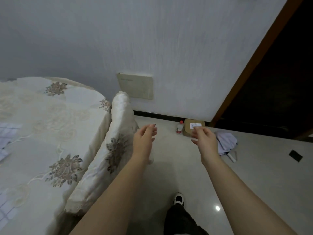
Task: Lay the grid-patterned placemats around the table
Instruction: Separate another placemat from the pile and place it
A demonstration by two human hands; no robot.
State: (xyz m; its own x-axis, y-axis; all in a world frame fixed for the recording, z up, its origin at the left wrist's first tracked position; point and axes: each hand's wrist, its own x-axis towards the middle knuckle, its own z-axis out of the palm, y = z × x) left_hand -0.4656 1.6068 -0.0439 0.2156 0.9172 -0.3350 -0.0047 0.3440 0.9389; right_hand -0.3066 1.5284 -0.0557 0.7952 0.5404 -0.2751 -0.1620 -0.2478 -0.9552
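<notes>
A table [55, 126] under a cream floral cloth fills the left side. Pale grid-patterned placemats lie on it at the far left edge, one [7, 138] higher up and another [6, 212] near the bottom, both cut off by the frame. My left hand [144, 141] and my right hand [204, 139] are stretched out over the floor to the right of the table, fingers loosely apart, holding nothing.
A cloth-covered chair back [110, 150] stands against the table's right side. By the wall sit a small bottle [179, 127] and a cardboard box [193, 127]. A pale bundle of cloth [226, 141] lies on the tiled floor. A dark doorway [271, 92] opens at right.
</notes>
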